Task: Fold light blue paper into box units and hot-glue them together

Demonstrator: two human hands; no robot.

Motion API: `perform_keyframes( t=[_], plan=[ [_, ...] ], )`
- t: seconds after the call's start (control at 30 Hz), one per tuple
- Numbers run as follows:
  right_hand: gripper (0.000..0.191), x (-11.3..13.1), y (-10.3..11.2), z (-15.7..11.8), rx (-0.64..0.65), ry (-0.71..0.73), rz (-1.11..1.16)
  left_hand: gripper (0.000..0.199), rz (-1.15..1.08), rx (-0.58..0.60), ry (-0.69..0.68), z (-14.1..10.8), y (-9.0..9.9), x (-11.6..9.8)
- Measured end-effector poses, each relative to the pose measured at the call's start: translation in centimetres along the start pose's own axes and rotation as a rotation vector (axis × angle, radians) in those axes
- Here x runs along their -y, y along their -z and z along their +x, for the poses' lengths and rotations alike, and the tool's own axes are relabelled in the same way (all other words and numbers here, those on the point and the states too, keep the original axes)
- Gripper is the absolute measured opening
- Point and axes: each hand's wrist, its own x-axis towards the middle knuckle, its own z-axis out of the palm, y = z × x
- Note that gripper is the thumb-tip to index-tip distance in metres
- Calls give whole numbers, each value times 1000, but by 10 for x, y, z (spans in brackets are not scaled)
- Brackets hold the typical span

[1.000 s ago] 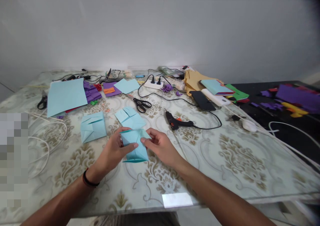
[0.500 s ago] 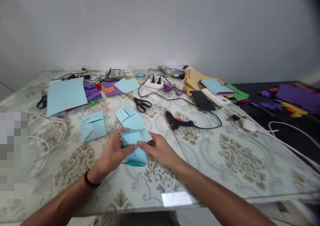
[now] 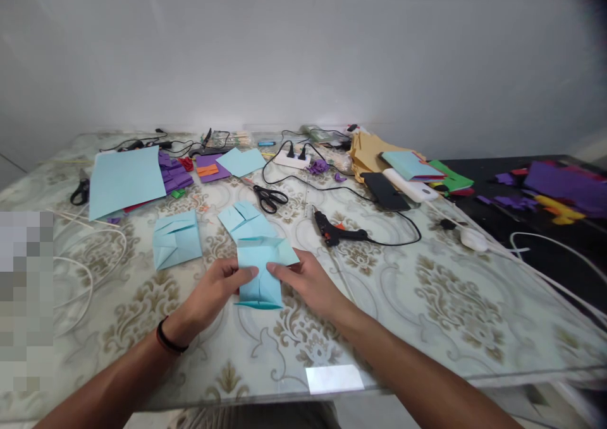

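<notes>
Between my two hands is a light blue folded paper point(image 3: 262, 283), its top and bottom edges turned up and a flap sticking out at the right. My left hand point(image 3: 220, 283) grips its left side, thumb on top and fingers hidden beneath. On the right side my right hand point(image 3: 303, 277) pinches it the same way, thumb lying near the middle crease. Just beyond, a second folded blue paper point(image 3: 246, 220) lies on the table, partly overlapped in view by the held one. Another blue folded piece point(image 3: 177, 241) rests to the left.
Black scissors point(image 3: 269, 198) and a hot glue gun point(image 3: 336, 230) with its cord lie beyond my hands. Blue sheets point(image 3: 127, 182) and purple strips point(image 3: 174, 175) are at the left. A white power strip point(image 3: 291, 158), a phone point(image 3: 385, 191) and white cables point(image 3: 474, 239) sit further off.
The held blue paper has shifted slightly right and now lies flatter toward me. My left thumb has drawn back left, leaving more of the middle crease showing between the thumbs.
</notes>
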Motion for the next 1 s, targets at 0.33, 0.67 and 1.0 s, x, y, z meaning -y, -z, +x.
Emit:
perform_keyframes(
  t=[0.33, 0.67, 1.0],
  plan=[
    [38, -2, -2, 0, 76, -32, -77, 24, 16, 112, 68, -2, 2, -2],
    [29, 3, -2, -1, -28, 84, -125, 21, 85, 118, 47, -5, 0, -5],
    [6, 0, 4, 6, -146, 160, -103, 28, 259, 114, 72, -5, -5, -12]
  ],
)
